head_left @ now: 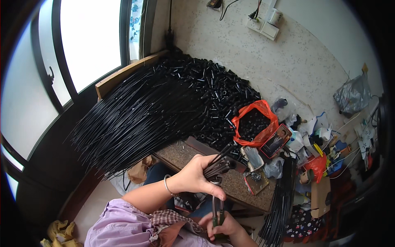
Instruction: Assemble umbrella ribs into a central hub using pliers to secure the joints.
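My left hand (191, 176), with a bangle at the wrist, is closed around a small bunch of thin black rods (219, 166) above the front edge of the brown speckled table (175, 154). Some rods end in thicker black tubular pieces. Below it, my right hand (230, 227) grips a pair of pliers (214, 216) by the dark green handles. The pliers point up toward the bunch; their head is partly hidden by my left thumb. A large heap of long black rods (123, 117) lies left of my hands, reaching past the table edge.
Behind the rods are piled short black tubes (218, 86). An orange-red plastic bag (236, 121) holds small dark pieces, beside a phone (276, 141) showing a picture. More black rods (279, 206) hang at the right. Clutter and a cardboard box (321, 197) stand farther right; windows (90, 37) line the left.
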{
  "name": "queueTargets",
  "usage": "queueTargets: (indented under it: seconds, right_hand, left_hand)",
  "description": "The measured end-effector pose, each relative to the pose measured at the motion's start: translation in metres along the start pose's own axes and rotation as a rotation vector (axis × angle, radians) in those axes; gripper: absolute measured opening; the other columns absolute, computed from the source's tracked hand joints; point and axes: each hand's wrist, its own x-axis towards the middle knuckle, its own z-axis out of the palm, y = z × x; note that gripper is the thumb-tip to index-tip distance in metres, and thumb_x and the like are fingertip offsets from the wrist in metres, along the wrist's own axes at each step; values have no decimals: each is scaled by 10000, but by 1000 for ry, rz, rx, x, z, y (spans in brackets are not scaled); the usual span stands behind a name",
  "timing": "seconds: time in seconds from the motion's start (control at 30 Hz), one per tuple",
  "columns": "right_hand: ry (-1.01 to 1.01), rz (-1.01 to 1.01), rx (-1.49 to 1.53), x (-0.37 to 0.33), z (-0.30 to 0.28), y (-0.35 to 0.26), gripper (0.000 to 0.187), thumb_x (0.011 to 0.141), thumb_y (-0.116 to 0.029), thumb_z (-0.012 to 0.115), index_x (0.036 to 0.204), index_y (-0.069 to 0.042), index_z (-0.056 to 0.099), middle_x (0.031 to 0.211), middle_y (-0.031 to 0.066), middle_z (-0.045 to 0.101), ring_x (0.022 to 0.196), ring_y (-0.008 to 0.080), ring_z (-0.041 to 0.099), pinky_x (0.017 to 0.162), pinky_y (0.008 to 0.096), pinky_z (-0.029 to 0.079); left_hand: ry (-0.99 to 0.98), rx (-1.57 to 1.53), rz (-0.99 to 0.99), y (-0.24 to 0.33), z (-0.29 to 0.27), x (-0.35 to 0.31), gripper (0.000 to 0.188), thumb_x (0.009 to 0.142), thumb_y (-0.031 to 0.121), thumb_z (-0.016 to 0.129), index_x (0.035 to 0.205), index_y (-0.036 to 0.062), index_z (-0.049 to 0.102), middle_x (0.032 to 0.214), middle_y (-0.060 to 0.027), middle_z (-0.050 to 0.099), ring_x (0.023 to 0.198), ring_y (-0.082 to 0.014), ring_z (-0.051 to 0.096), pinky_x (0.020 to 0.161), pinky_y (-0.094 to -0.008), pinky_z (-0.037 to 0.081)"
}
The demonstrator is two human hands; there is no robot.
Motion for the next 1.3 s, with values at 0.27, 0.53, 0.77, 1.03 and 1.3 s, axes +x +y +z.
queueTargets:
  seconds: [0.27,0.53,0.77,1.03,1.3]
  right_hand:
    - [1022,-552,-1333,3,19,-11,305,797,-74,576,1057,30,454,779,108,566,660,159,577,642,278,457]
    - [270,-196,-156,-9,16,-24,466,916,-103,453,1322,47,283,1004,164,591,813,183,607,728,274,465]
    - [222,-141,-7,-12,-3,3,428,918,-134,467,1296,12,331,791,71,569,652,112,533,623,237,441]
    - [390,-306,67,14,-5,54,120,907,-133,505,930,-17,485,628,16,471,519,72,421,458,209,345]
    - [1317,-463,-637,-4,-99,18,75,816,-84,586,868,-35,565,670,38,604,603,108,586,557,261,464]
  left_hand:
    - [91,-137,-66,1,-3,-1,542,472,277,892,836,39,569,737,31,530,669,-53,464,589,-202,383]
    - [94,-66,-172,10,10,2,423,506,199,876,722,58,541,662,44,491,612,-47,431,537,-203,342]
    - [80,-26,-136,-13,18,3,354,602,172,819,778,35,544,652,55,508,593,-1,430,517,-160,361]
    - [185,53,-300,-41,50,9,297,606,63,790,792,20,563,741,28,549,657,-22,475,578,-179,411]
    - [217,-107,-321,-53,48,15,423,564,102,841,877,30,565,635,52,516,559,-7,438,488,-161,328]
